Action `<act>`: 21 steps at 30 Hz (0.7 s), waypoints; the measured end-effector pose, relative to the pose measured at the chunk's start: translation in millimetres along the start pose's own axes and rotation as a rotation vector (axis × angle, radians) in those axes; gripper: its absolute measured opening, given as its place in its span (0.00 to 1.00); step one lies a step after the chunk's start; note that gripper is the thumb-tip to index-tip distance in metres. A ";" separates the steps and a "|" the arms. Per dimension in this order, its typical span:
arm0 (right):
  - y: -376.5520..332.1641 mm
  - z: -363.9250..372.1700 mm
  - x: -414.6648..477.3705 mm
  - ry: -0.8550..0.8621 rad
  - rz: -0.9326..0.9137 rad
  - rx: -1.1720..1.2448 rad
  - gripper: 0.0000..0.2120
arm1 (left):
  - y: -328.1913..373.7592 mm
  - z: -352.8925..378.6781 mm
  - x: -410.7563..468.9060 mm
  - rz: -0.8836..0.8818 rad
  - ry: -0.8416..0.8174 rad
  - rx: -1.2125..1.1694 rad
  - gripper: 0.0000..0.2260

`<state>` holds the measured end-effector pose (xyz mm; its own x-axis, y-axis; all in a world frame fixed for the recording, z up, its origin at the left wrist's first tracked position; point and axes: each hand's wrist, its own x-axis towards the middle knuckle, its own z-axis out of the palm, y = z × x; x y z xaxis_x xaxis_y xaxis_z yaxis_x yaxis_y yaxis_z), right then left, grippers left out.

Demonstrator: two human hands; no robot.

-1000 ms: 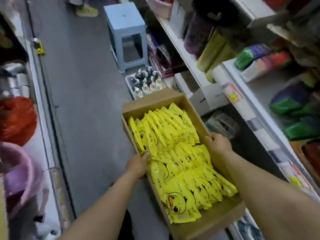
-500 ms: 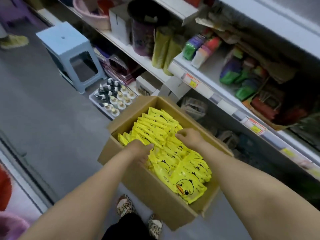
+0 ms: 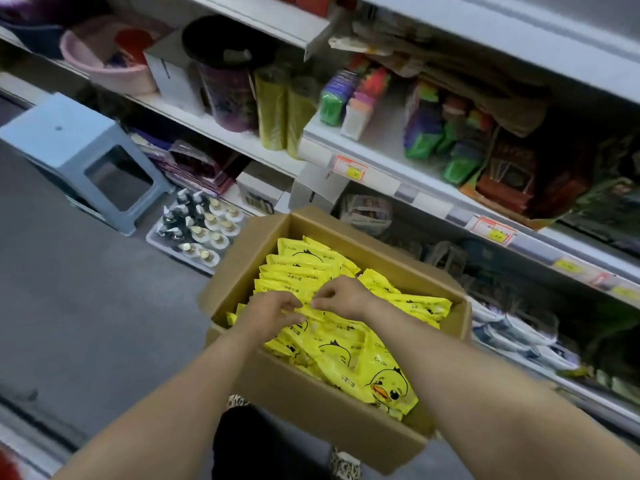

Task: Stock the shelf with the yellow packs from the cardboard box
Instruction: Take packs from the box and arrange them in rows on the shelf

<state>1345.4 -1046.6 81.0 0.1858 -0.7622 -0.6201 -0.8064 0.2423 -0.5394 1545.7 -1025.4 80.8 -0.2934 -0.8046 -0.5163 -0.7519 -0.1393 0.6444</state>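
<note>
An open cardboard box (image 3: 304, 403) stands on the floor below me, filled with several yellow packs (image 3: 360, 358) printed with a cartoon duck. Both hands are inside the box, close together over the middle rows. My left hand (image 3: 273, 311) has its fingers curled onto the top edge of a yellow pack. My right hand (image 3: 341, 296) pinches the same row of packs from the right. The white shelf (image 3: 381, 168) runs along the right side, above and behind the box.
A light blue plastic stool (image 3: 69, 147) stands on the grey floor at left. A tray of small pump bottles (image 3: 197, 230) sits just beyond the box. The shelves hold rolls, coloured packets, a pink basin (image 3: 104, 64) and boxes. My patterned shoes show below the box.
Both hands left the box's sides and moved inside onto the yellow packs, coming together at the middle. The view swung right toward the shelf.
</note>
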 end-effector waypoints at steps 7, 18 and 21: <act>-18.2 25.3 33.7 -0.115 0.155 -0.032 0.15 | -35.0 -29.6 30.5 0.094 -0.206 -0.036 0.11; -30.3 49.6 33.2 0.017 0.325 -0.027 0.18 | -50.1 -57.3 51.6 0.040 -0.362 -0.259 0.10; -35.8 59.9 33.3 0.130 0.359 -0.044 0.13 | -52.7 -63.0 48.3 0.021 -0.326 -0.277 0.09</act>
<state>1414.1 -1044.7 45.6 -0.1834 -0.7042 -0.6859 -0.8312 0.4836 -0.2743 1608.3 -1093.3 57.5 -0.5115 -0.5905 -0.6243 -0.5699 -0.3107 0.7608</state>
